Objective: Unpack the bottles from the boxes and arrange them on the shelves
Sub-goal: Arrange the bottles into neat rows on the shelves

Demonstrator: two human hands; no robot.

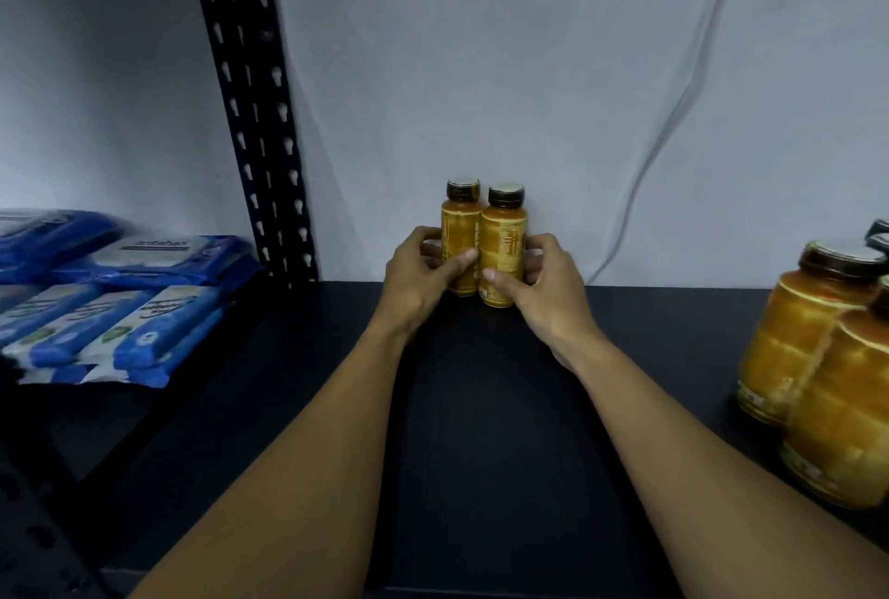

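Note:
Two small orange bottles with dark caps stand upright side by side at the back of the dark shelf, close to the white backdrop. My left hand grips the left bottle low on its body, thumb across the front. My right hand grips the right bottle the same way. The two bottles touch each other. Both forearms reach forward over the shelf.
Several more orange bottles stand at the right edge of the shelf, near the front. A black perforated upright divides the shelving. On the neighbouring shelf at left lie several blue and white packs.

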